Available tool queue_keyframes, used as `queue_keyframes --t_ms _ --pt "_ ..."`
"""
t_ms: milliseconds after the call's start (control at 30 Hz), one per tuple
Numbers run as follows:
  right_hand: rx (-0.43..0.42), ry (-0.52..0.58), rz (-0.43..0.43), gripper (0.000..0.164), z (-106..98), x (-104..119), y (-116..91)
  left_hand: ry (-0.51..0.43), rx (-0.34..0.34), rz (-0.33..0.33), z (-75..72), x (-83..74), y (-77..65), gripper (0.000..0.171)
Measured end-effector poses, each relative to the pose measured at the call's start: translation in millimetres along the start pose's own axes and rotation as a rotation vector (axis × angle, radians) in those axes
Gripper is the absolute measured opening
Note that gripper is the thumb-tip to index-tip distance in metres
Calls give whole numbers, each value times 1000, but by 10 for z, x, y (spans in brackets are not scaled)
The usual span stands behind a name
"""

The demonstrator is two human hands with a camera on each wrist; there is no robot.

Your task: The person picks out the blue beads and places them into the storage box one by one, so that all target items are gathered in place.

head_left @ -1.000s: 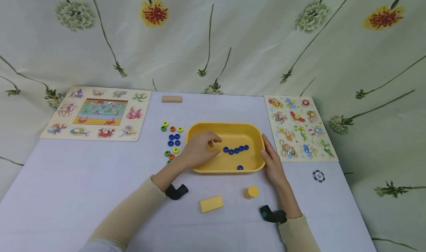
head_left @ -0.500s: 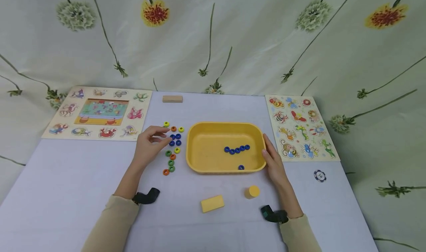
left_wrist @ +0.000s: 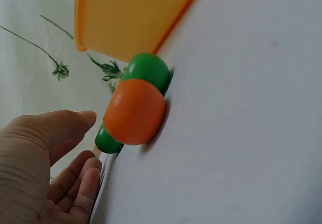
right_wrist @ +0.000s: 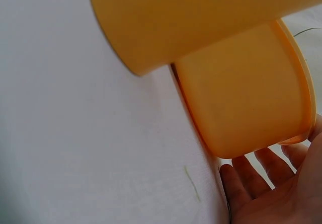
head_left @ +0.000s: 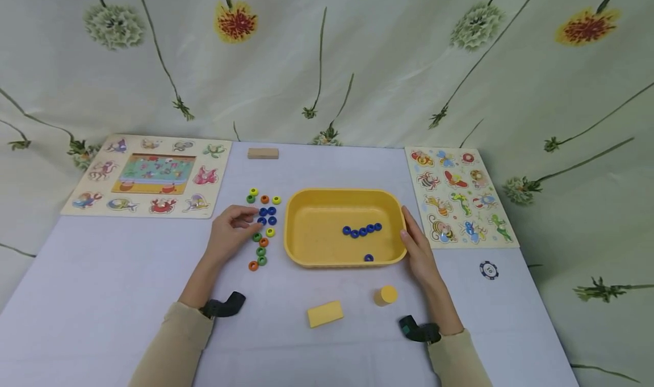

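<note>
My left hand is at a cluster of blue beads left of the tray, thumb and index fingertips right at the nearest ones. In the left wrist view its thumb and fingers stand apart, beyond an orange bead and a green bead. My right hand holds the right end of the yellow tray, thumb at the rim and fingers against the outer wall. Inside the tray, several blue beads form a curved row, and one blue bead lies near the front wall.
Yellow, green and orange beads lie around the blue cluster. A yellow block and yellow cylinder stand in front of the tray. Picture boards flank it, with a wooden block behind and a chip at right.
My left hand has moved left from over the tray to the blue beads on the table, its fingertips now at the cluster. My right hand stays on the tray.
</note>
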State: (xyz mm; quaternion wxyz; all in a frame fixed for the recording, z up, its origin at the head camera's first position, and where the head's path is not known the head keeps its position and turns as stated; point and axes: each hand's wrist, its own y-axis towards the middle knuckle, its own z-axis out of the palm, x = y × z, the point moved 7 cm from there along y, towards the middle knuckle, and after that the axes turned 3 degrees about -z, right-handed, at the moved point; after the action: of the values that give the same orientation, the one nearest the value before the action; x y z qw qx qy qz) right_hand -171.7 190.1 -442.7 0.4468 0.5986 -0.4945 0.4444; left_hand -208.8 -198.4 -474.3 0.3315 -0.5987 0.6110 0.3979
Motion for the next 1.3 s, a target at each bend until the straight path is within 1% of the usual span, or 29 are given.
queue_keyframes --t_ms 200,300,500,567,633,667,733,767,833,900,967,1000,1067,1133,1200,1300 --pt "-5 1 3 46 0 -1 -4 102 -1 -2 16 -26 -7 32" --pt "-3 -2 0 47 3 4 -2 140 4 -15 20 -28 5 31" --pt "0 3 2 47 6 -2 -1 239 53 -63 49 10 67 28" --pt "2 5 2 47 10 -4 0 259 63 -63 52 -22 76 27" --pt "6 6 3 47 13 -6 3 249 48 -47 46 -132 72 25" --pt "6 3 4 47 11 -8 3 227 39 -33 48 -219 68 25" --pt "5 -2 4 46 2 -10 4 171 25 10 78 -452 64 24" --pt "2 -4 5 46 -4 -12 3 127 30 36 115 -582 69 24" --pt "-2 -8 4 46 -17 -15 2 51 75 94 251 -845 88 23" --pt "-5 -10 5 47 -27 -17 1 11 160 125 454 -1050 113 21" --pt "0 -9 -1 47 -24 -20 2 -7 261 134 692 -1177 136 20" --pt "3 -7 -2 47 -20 -21 2 12 308 132 812 -1213 144 19" --pt "6 -9 1 47 -12 -27 3 58 385 126 1033 -1235 163 18" --pt "5 -11 1 47 -6 -29 2 111 440 113 1215 -1210 193 16" --pt "1 -12 2 47 -5 -28 1 174 473 85 1350 -1160 229 15" --pt "-1 -20 -4 47 -14 -19 0 250 509 45 1491 -1092 283 14"
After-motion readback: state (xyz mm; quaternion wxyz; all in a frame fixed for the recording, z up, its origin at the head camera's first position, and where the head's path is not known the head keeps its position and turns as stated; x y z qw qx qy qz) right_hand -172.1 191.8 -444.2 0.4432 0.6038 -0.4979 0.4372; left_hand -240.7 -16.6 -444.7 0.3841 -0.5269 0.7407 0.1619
